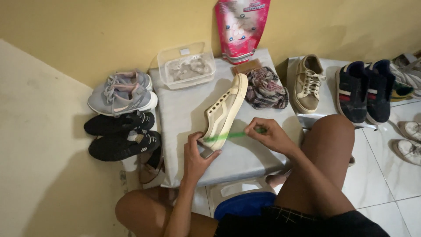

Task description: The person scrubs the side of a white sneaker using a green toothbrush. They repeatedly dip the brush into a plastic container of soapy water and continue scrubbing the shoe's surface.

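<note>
From the head camera, a cream lace-less sneaker [224, 110] lies tilted on its side in the middle of the low grey worktop [184, 118]. The left hand [195, 156] has its grip closed on the heel end of the sneaker. The right hand [267, 134] pinches a green brush [232, 135] whose blurred length lies across the shoe's side. Behind the sneaker sit a clear plastic tub [186, 66], a crumpled plaid cloth [265, 90] and a pink pouch [241, 28] leaning on the yellow wall. A tan sneaker [308, 83] rests to the right. Grey shoes [122, 94] and black shoes [120, 134] sit on the floor to the left.
</note>
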